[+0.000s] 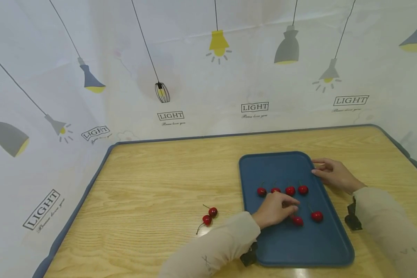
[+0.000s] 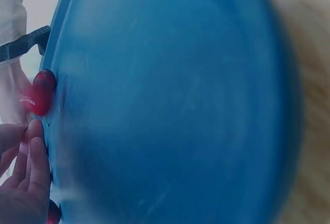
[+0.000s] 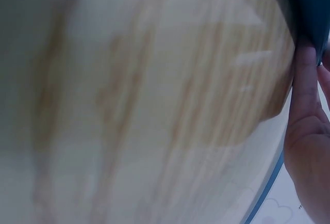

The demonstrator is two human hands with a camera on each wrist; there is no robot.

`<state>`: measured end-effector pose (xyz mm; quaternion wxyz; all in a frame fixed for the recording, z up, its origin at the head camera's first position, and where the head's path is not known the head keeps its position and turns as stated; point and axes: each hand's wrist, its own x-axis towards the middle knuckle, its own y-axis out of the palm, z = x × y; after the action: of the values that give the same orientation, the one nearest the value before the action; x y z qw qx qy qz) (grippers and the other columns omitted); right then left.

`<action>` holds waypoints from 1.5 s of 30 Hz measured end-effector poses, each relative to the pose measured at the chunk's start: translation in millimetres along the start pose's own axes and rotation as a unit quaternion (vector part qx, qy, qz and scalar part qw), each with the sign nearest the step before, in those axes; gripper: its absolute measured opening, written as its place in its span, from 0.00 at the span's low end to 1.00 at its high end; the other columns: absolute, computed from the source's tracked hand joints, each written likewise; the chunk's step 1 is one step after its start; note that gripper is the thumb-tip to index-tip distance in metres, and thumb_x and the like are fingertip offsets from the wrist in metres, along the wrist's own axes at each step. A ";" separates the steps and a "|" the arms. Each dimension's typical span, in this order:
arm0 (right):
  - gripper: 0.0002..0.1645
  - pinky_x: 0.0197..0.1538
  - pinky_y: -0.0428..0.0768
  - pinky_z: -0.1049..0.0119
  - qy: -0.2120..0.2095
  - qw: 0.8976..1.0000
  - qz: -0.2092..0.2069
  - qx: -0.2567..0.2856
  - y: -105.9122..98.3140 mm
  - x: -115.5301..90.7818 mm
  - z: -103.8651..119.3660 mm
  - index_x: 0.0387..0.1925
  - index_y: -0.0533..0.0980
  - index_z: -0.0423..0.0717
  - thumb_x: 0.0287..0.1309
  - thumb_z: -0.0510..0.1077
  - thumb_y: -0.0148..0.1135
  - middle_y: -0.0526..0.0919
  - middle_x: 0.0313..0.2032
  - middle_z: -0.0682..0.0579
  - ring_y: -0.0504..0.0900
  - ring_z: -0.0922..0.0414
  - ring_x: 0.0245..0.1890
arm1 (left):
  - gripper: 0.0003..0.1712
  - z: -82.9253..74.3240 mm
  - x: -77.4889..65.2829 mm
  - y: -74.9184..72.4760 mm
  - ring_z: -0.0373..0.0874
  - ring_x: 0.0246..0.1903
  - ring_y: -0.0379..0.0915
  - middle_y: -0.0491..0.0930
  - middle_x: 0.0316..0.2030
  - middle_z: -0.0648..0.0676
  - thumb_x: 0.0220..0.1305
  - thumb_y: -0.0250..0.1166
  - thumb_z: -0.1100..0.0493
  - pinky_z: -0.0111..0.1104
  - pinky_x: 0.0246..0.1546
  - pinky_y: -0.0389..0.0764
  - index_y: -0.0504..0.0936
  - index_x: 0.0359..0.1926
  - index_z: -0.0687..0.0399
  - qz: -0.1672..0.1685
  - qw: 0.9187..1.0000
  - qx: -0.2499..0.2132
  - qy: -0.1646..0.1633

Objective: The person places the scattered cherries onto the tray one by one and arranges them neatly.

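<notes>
A blue tray [image 1: 281, 247] lies on the table, with a row of red cherries [image 1: 290, 190] across its middle. Over the tray, my left hand [image 1: 273, 208] pinches the stem of a cherry [image 1: 297, 221] between thumb and fingers. That cherry [image 2: 38, 100] looks blurred beside the fingertips [image 2: 35, 129] in the left wrist view. Another cherry [image 1: 317, 216] sits to its right, stem upward. My right hand [image 1: 338, 177] holds the tray's right rim near the far corner. In the right wrist view a finger [image 3: 305, 74] touches the tray's edge.
Two cherries [image 1: 210, 216] with stems lie on the wooden table [image 1: 153, 189] left of the tray. A light cloth printed with lamps [image 1: 194, 77] rises behind and beside the table, whose edge [image 1: 201, 137] has a blue border.
</notes>
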<state>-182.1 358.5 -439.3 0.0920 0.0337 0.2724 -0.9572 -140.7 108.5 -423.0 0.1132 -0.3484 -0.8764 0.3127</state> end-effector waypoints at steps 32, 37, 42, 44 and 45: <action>0.34 0.39 0.77 0.63 0.005 1.000 0.006 0.002 -0.3 1.3 0.5 0.61 0.54 0.28 0.61 0.45 0.51 0.69 0.48 0.27 0.79 0.58 0.40 | 0.06 -1.4 4.7 16.0 0.28 0.15 0.71 0.81 0.18 0.48 0.47 0.68 0.64 0.19 0.17 0.69 0.84 0.31 0.59 -0.064 0.986 -0.109 -0.113; 0.34 0.39 0.77 0.63 0.005 1.000 0.005 0.002 -0.2 0.5 1.3 0.61 0.54 0.29 0.61 0.45 0.51 0.69 0.48 0.27 0.78 0.54 0.41 | 0.07 -2.4 4.9 15.9 0.29 0.15 0.73 0.81 0.18 0.49 0.46 0.68 0.64 0.20 0.17 0.70 0.84 0.30 0.60 -0.068 0.981 -0.131 -0.124; 0.34 0.39 0.77 0.63 0.006 1.000 0.005 -0.001 -0.4 0.4 2.0 0.61 0.54 0.28 0.61 0.45 0.51 0.69 0.48 0.27 0.78 0.54 0.41 | 0.07 -4.4 5.6 15.4 0.32 0.15 0.74 0.80 0.17 0.50 0.46 0.69 0.65 0.21 0.17 0.71 0.84 0.30 0.62 -0.077 0.976 -0.152 -0.139; 0.34 0.39 0.77 0.63 0.005 1.000 0.004 -0.001 -0.4 0.3 2.4 0.61 0.54 0.28 0.61 0.45 0.51 0.69 0.48 0.27 0.79 0.56 0.40 | 0.07 -4.6 5.6 15.4 0.32 0.15 0.74 0.80 0.17 0.50 0.46 0.69 0.65 0.21 0.17 0.71 0.84 0.29 0.62 -0.077 0.975 -0.153 -0.142; 0.34 0.39 0.77 0.63 0.005 1.000 0.004 -0.001 -0.4 0.4 2.4 0.61 0.54 0.28 0.61 0.45 0.51 0.69 0.48 0.27 0.79 0.57 0.39 | 0.07 -4.5 5.7 15.5 0.32 0.15 0.74 0.80 0.17 0.50 0.46 0.69 0.65 0.21 0.17 0.71 0.83 0.29 0.62 -0.077 0.975 -0.154 -0.143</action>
<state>-182.6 357.5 -437.1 0.0949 0.0395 0.2732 -0.9564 -134.6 123.2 -429.3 -0.0451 -0.2449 -0.9452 0.2111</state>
